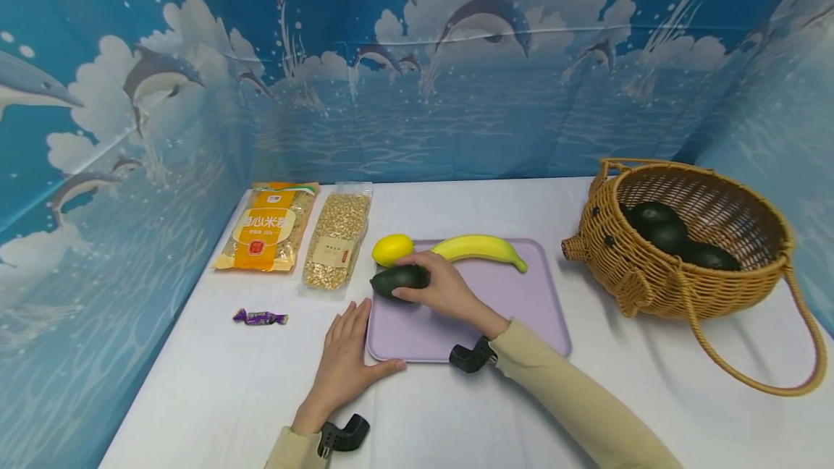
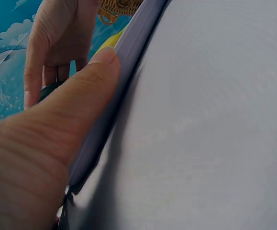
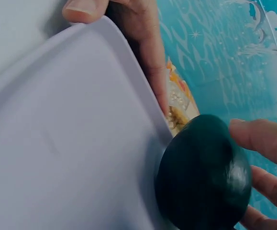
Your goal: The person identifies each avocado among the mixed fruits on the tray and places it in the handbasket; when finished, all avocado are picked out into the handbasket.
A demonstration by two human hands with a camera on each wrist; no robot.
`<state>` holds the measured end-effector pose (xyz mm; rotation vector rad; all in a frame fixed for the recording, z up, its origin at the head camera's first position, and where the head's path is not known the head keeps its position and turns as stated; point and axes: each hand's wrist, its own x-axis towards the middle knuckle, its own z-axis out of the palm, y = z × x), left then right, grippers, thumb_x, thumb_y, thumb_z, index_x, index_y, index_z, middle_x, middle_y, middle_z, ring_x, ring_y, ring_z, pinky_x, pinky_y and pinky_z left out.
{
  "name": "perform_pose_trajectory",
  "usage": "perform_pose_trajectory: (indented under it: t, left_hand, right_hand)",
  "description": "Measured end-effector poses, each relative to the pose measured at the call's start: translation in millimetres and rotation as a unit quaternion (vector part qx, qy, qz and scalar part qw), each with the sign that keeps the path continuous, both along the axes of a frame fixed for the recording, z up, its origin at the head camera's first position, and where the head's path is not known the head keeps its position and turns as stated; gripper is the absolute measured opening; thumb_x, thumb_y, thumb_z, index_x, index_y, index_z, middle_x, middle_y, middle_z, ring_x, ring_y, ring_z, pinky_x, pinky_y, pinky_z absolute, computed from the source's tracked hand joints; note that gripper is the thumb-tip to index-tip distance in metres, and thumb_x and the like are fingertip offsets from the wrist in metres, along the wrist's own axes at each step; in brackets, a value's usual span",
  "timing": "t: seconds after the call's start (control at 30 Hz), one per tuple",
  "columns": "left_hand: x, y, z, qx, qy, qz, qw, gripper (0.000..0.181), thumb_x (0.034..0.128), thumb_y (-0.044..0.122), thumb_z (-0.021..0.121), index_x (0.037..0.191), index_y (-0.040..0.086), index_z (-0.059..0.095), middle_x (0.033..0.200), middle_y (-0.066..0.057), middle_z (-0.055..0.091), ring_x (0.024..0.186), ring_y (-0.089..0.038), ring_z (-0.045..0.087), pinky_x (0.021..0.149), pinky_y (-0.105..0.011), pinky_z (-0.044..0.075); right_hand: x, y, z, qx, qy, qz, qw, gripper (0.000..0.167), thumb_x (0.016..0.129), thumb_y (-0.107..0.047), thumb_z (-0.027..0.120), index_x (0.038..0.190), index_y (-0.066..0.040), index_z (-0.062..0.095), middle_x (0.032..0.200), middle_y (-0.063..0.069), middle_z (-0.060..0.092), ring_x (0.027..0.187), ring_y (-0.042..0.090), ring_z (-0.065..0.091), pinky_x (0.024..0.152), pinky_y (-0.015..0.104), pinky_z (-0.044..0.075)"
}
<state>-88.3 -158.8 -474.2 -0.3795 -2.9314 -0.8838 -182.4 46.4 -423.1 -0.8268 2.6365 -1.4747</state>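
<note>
My right hand (image 1: 446, 292) holds a dark green avocado (image 1: 393, 281) between thumb and fingers, over the left side of a lilac tray (image 1: 502, 310). In the right wrist view the avocado (image 3: 203, 175) is large and glossy beside the tray's rim (image 3: 136, 67). My left hand (image 1: 345, 360) lies at the tray's near left corner with its fingers extended and its thumb along the near edge. A yellow lemon (image 1: 393, 249) is at the far left corner, just beyond the avocado. Along the tray's far side lies a banana (image 1: 482, 246), partly behind the right hand.
To the right stands a wicker animal-shaped basket (image 1: 723, 295) with several dark avocados (image 1: 658, 226) inside; its handle loops onto the table. At the left are an orange-labelled grain bag (image 1: 263, 230), a clear grain pack (image 1: 337, 237) and a purple-wrapped candy (image 1: 260, 318). Dolphin-print curtains surround the table.
</note>
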Motion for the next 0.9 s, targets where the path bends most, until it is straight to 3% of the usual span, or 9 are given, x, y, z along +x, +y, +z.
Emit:
perform_pose_trajectory:
  t: [0.3, 0.7, 0.9]
  left_hand:
    - [0.8, -0.1, -0.3, -0.002, 0.003, -0.003, 1.0, 0.114, 0.0697, 0.067, 0.07, 0.15, 0.002, 0.021, 0.152, -0.016, 0.025, 0.142, -0.029, 0.012, 0.113, -0.049, 0.006]
    - [1.6, 0.1, 1.5, 0.001, 0.016, -0.006, 0.9999, 0.112, 0.0708, 0.065, 0.07, 0.148, -0.001, 0.024, 0.15, -0.019, 0.029, 0.14, -0.032, 0.015, 0.112, -0.052, 0.008]
    - [1.7, 0.0, 1.6, 0.001, 0.013, -0.006, 0.9999, 0.111, 0.0712, 0.065, 0.07, 0.148, -0.001, 0.024, 0.15, -0.019, 0.028, 0.14, -0.032, 0.015, 0.112, -0.052, 0.009]
  right_hand:
    - [2.6, -1.6, -9.9, 0.019, -0.023, 0.011, 0.9995, 0.06, 0.073, -0.035, 0.083, 0.125, -0.015, 0.06, 0.122, 0.005, 0.059, 0.106, 0.02, 0.054, 0.09, 0.041, 0.044]
    - [7.1, 3.1, -12.1, 0.068, -0.022, 0.01, 0.9974, 0.064, 0.073, -0.043, 0.08, 0.129, -0.022, 0.056, 0.127, 0.0, 0.056, 0.109, 0.019, 0.053, 0.091, 0.042, 0.043]
    - [10.9, 6.2, -12.9, 0.063, -0.029, 0.016, 0.9975, 0.064, 0.075, -0.04, 0.08, 0.13, -0.022, 0.054, 0.13, 0.0, 0.054, 0.112, 0.02, 0.052, 0.093, 0.044, 0.042]
